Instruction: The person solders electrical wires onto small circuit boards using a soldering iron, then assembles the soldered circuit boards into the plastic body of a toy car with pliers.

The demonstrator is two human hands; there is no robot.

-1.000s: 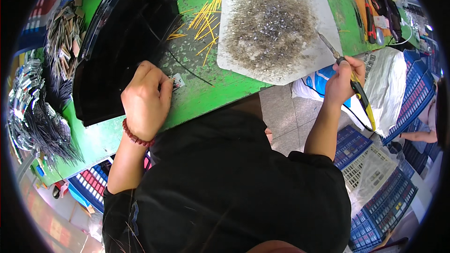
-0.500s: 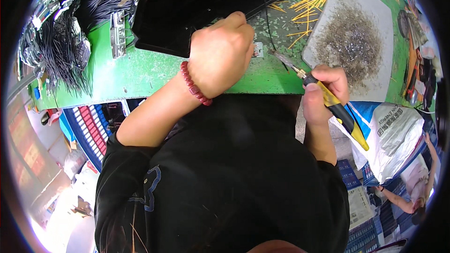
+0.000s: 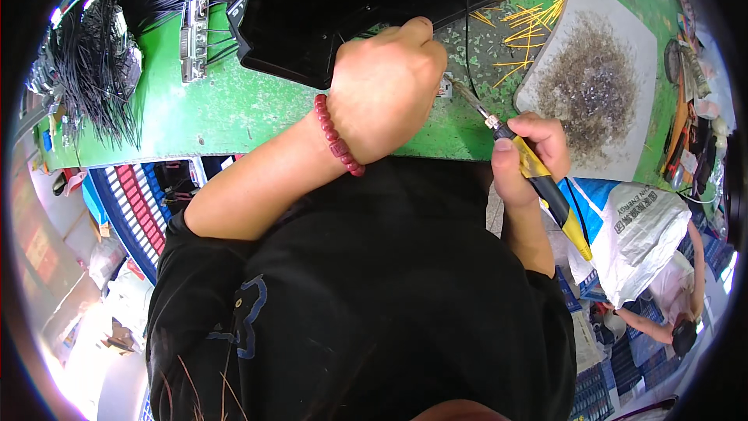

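Observation:
My right hand (image 3: 538,156) grips a yellow-and-black soldering iron (image 3: 543,175) like a pen. The iron's metal tip slants up and left, close to a small pale piece (image 3: 446,87) beside my left hand. That left hand (image 3: 389,90), a red beaded bracelet on its wrist, is closed with its back up. Its fingertips are hidden, so what they pinch cannot be made out. It lies by the lower edge of a black plastic housing (image 3: 300,19). A thin black cable (image 3: 469,23) runs down from the housing towards the iron's tip.
On the green bench (image 3: 234,121) lie yellow sticks (image 3: 538,19) and a pale board (image 3: 647,54) covered in grey-brown crumbs. Bundled black wires (image 3: 93,70) and a metal connector strip (image 3: 194,39) are at the left. A white sack (image 3: 643,234) and another person (image 3: 674,288) are at the lower right.
The soldering iron's tip has moved up and left, nearer the small pale piece by my left hand. The whole view has shifted slightly. Both hands keep their hold.

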